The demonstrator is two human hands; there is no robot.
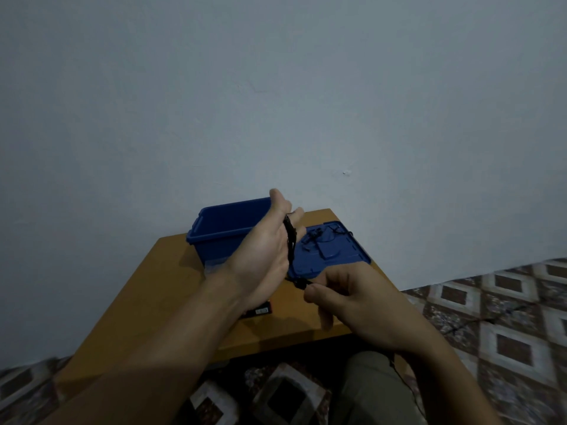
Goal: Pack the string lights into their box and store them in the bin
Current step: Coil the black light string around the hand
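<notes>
My left hand (260, 256) is flat, fingers straight toward 12 o'clock, and the lights (290, 239) are coiled round it, long axis 12 to 6. My right hand (352, 299) pinches the cord's free end at 5 o'clock from the coil, nearer for the next wrap. More cord lies on the lid (346, 254) at 2; the bin (221, 231) sits at 11. My left wrist mostly hides the box (260, 311). Bulbs are too dark to make out.

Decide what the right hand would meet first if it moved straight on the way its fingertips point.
Probably the left hand: the right hand, pinching the string lights, points at the heel of its palm close by, though depth is unclear.
</notes>
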